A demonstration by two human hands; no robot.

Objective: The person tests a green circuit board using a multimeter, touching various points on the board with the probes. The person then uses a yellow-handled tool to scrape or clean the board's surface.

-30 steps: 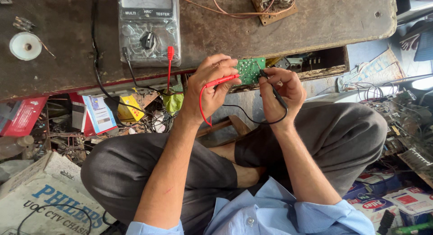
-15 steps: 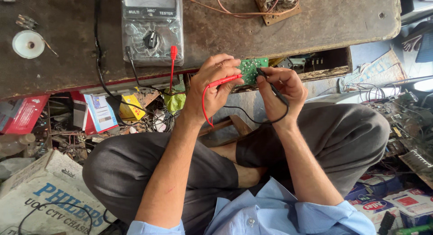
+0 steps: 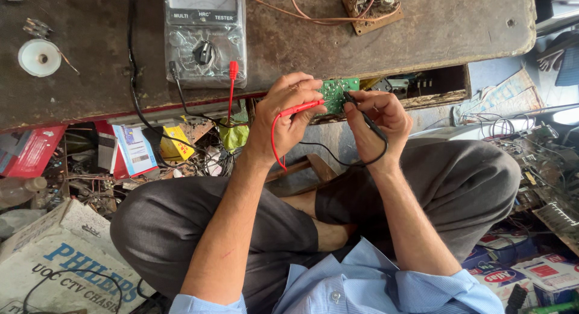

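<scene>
The green circuit board [image 3: 338,92] sits just past the near edge of the workbench [image 3: 422,31], hanging in the air in front of that edge, above the person's crossed legs. The left hand [image 3: 288,112] curls around the board's left side and pinches the red probe [image 3: 300,108] between thumb and fingers, its tip laid against the board. The right hand [image 3: 377,118] closes on the black probe [image 3: 362,114] from the board's right, fingers bent tight around it, tip touching the board's right edge. Both hands sit close together, touching the board from either side, with little free space between them.

Behind the board, up on the bench, stands a grey analog multimeter [image 3: 205,37], well to the board's left; red and black leads drop from it over the bench edge toward the hands. Farther back and right of the board lies a small brown board with copper wires [image 3: 371,3]. Far left of the board, a white solder reel [image 3: 39,56] rests on the dark, scuffed benchtop.

Below the board, the room is crowded: boxes and wire scraps [image 3: 139,151] under the bench to its left, a cardboard carton [image 3: 60,260] lower left, and loose circuit boards [image 3: 543,163] to the right. The only open room is the gap directly beneath the board, between the knees.
</scene>
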